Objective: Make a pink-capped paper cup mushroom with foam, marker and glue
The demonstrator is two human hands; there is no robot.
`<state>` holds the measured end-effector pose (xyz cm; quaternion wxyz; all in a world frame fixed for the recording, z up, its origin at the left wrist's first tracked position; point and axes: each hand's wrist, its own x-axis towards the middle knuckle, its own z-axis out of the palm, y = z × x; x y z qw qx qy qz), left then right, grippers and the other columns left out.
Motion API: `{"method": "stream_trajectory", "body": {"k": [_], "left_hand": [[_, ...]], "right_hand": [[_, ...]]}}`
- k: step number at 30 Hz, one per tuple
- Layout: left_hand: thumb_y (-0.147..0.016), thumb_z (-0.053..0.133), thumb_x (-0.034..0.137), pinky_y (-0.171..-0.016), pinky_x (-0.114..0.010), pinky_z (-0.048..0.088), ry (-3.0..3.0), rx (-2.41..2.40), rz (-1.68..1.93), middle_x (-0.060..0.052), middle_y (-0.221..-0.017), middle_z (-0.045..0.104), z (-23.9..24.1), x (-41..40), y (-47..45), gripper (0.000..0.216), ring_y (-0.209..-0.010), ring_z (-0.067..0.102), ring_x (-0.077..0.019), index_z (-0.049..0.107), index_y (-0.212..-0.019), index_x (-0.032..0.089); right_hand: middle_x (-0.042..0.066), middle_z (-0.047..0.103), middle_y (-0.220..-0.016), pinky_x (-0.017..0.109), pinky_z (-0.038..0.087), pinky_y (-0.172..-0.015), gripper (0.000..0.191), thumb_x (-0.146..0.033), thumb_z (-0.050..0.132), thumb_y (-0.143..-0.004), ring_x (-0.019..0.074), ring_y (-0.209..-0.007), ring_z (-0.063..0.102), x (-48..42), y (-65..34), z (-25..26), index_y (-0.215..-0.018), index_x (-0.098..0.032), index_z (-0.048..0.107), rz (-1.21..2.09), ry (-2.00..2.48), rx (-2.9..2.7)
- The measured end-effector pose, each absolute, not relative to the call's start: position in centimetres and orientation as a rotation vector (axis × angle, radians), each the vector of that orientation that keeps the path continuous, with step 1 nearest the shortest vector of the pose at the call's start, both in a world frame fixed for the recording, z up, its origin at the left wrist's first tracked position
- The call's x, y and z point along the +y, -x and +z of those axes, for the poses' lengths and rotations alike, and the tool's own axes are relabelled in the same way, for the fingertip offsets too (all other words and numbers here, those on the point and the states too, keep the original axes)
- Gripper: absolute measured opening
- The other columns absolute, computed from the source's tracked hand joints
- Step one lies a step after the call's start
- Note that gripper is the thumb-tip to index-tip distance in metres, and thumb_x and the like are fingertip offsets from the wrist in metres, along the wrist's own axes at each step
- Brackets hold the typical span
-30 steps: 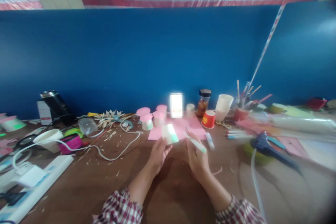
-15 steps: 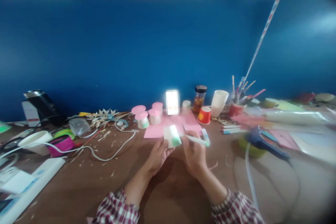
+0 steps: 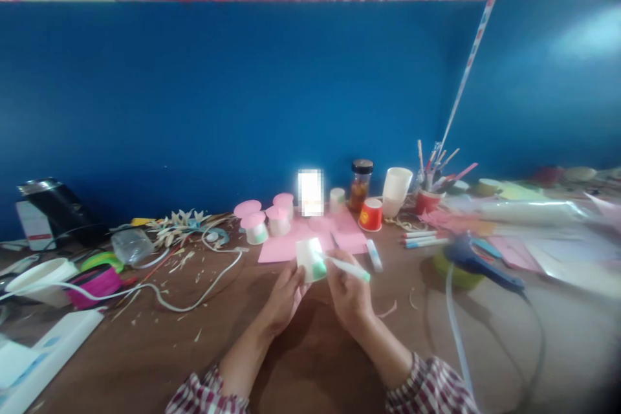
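On the desk (image 3: 315,362), well in from its far edge, the left hand (image 3: 284,297) grips one green-marked cup (image 3: 305,253), and the right hand (image 3: 350,297) grips one green pen (image 3: 349,268). One second ago the pen stood apart from this cup; now its tip is at the green patch, touching or almost, so the two have met for work. Toward the far edge I count one pink sheet (image 3: 281,249), one tall white cup (image 3: 396,184), one jar (image 3: 359,191), four pink-topped cups (image 3: 256,233).
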<state>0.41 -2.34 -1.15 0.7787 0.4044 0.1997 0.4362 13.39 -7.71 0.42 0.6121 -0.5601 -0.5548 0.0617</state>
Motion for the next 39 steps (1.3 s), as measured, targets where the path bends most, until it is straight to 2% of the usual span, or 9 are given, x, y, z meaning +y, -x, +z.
{"method": "stream_trajectory", "body": {"k": [7,14,19,23,33,39], "left_hand": [[-0.085,0.06,0.033,-0.112,-0.043,0.026,-0.89,0.422,0.937,-0.008,-0.127,0.06,-1.8,-2.1,-0.4,0.035,-0.127,0.047,-0.0247,0.059,-0.119,0.023],[-0.084,0.062,0.035,-0.113,-0.045,0.025,-0.904,0.437,0.938,-0.009,-0.127,0.06,-2.1,-2.0,-0.4,0.042,-0.126,0.047,-0.0262,0.056,-0.124,0.024],[-0.086,0.059,0.033,-0.112,-0.045,0.025,-0.91,0.435,0.945,-0.008,-0.127,0.06,-2.3,-2.0,-0.4,0.037,-0.126,0.047,-0.0254,0.058,-0.121,0.024],[-0.086,0.06,0.034,-0.113,-0.045,0.024,-0.922,0.429,0.943,-0.009,-0.128,0.06,-2.1,-2.1,-0.4,0.039,-0.127,0.046,-0.0257,0.057,-0.123,0.023],[-0.086,0.059,0.033,-0.112,-0.046,0.024,-0.949,0.444,0.928,-0.008,-0.137,0.052,-2.3,-1.9,-0.3,0.041,-0.13,0.043,-0.0257,0.055,-0.126,0.025],[-0.086,0.06,0.033,-0.113,-0.046,0.024,-0.947,0.438,0.929,-0.008,-0.136,0.054,-2.2,-1.9,-0.4,0.04,-0.132,0.04,-0.0259,0.056,-0.125,0.025]], "right_hand": [[0.006,0.067,-0.091,0.028,0.05,-0.072,0.018,-0.028,0.05,-0.091,0.0185,-0.081,0.063,-7.7,-13.4,0.0,-0.098,-0.019,0.064,0.172,1.285,-1.274],[0.006,0.068,-0.09,0.028,0.05,-0.071,0.02,-0.028,0.05,-0.091,0.0186,-0.08,0.063,-7.8,-13.4,0.3,-0.1,-0.018,0.064,0.171,1.292,-1.293],[0.007,0.069,-0.092,0.029,0.051,-0.074,0.02,-0.028,0.05,-0.091,0.0192,-0.084,0.064,-7.8,-13.4,0.4,-0.099,-0.018,0.065,0.169,1.302,-1.282],[0.006,0.068,-0.087,0.029,0.051,-0.073,0.02,-0.028,0.049,-0.091,0.0184,-0.079,0.064,-7.8,-13.4,0.5,-0.094,-0.017,0.065,0.149,1.306,-1.285],[0.005,0.068,-0.087,0.027,0.05,-0.068,0.019,-0.029,0.049,-0.091,0.0175,-0.076,0.064,-7.8,-13.5,0.0,-0.098,-0.019,0.063,0.145,1.338,-1.301],[0.005,0.068,-0.087,0.027,0.049,-0.066,0.02,-0.03,0.049,-0.092,0.0174,-0.075,0.063,-7.8,-13.5,0.2,-0.099,-0.018,0.063,0.117,1.34,-1.324]]}}
